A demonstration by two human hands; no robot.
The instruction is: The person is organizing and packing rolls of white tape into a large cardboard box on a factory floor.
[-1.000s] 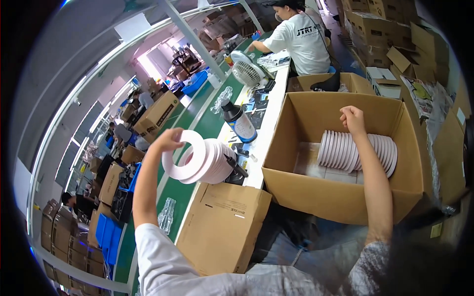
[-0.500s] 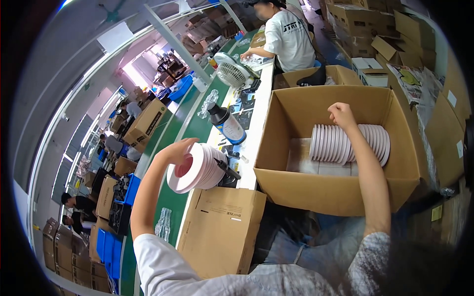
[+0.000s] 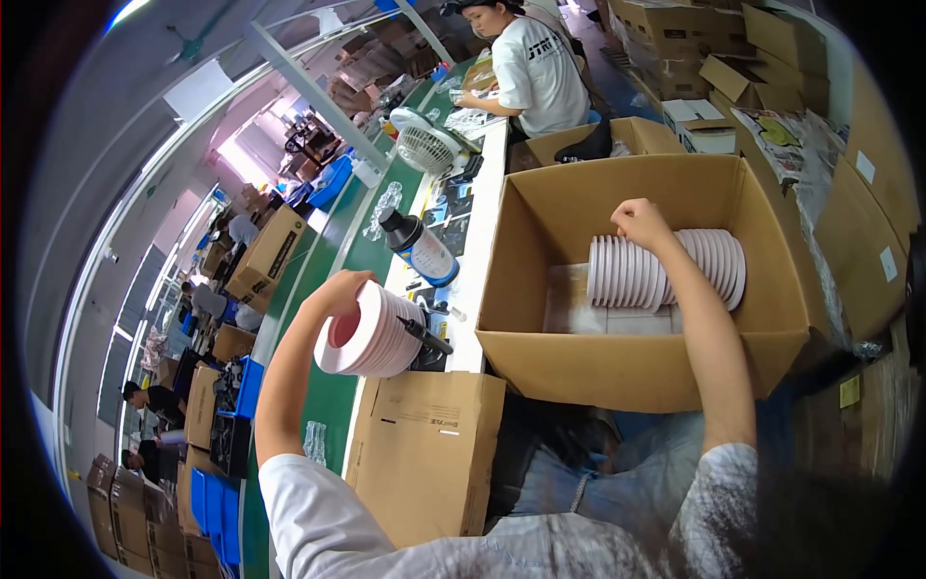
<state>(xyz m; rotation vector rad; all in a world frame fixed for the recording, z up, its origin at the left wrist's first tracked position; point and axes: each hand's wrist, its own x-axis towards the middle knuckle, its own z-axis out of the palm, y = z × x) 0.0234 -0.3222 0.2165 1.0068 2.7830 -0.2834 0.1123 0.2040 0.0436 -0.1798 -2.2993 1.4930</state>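
Observation:
A stack of white rings with a pinkish inside lies on its side at the bench edge, its open end facing left. My left hand is closed over the upper rim of this stack; some fingertips are hidden. In the large open carton on the right lies a longer row of similar white rings. Just over the top of that row my right hand is curled shut, with nothing visible in it. Beside the left stack is a black handheld tool, and a dark bottle with a blue label stands behind.
A flattened brown carton lies in front of the stack. Farther along the bench are a white fan and a seated person. The green conveyor runs on the left. More cartons are piled at the back right.
The whole view has shifted slightly. My right hand has come a little lower, closer to the ring row. My left hand stays on its stack. The person ahead has turned their head.

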